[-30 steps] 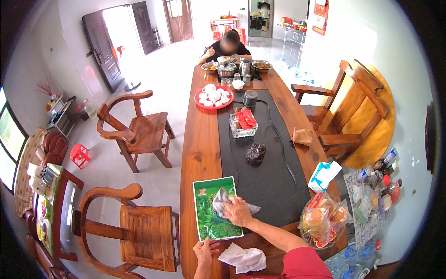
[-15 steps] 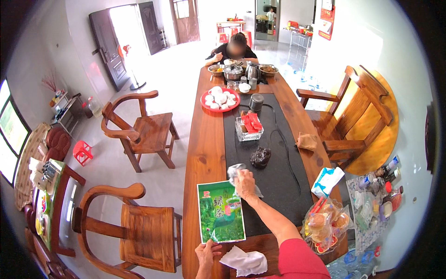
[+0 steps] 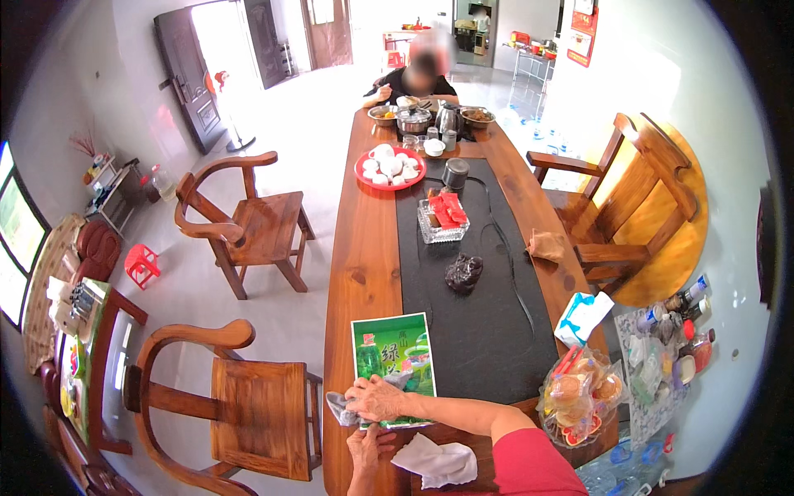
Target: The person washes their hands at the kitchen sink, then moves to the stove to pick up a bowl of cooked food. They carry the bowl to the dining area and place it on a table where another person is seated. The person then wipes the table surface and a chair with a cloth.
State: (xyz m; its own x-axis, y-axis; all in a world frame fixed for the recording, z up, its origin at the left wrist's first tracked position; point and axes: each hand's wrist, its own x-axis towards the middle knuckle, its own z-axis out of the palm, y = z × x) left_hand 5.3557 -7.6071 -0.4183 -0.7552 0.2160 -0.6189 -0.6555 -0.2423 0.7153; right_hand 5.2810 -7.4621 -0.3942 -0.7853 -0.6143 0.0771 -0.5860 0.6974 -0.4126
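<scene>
A flat green pouch [image 3: 413, 343] with a pale border and a printed cup picture lies on the near left of the long wooden table [image 3: 357, 273]. My left hand [image 3: 364, 450] pinches its lower edge, its fingertips partly hidden by the other hand. My right hand [image 3: 379, 399] reaches across from the right and presses a grey cloth [image 3: 341, 408] on the pouch's lower part, covering some of the print. A white cloth [image 3: 434, 461] lies crumpled just right of my left hand, touched by neither hand.
Further up stand a clear glass box with red packets [image 3: 447, 217], a dark plastic bag [image 3: 463, 274] and a red plate of white cups [image 3: 390, 168]. Tissues [image 3: 583, 320] and bagged buns [image 3: 579, 393] line the right edge. A person [image 3: 418, 83] sits at the far end; wooden chairs [image 3: 256, 413] flank the table.
My right hand has moved the grey cloth from the pouch's upper right corner down and left to its lower edge. My left hand stays at the bottom edge.
</scene>
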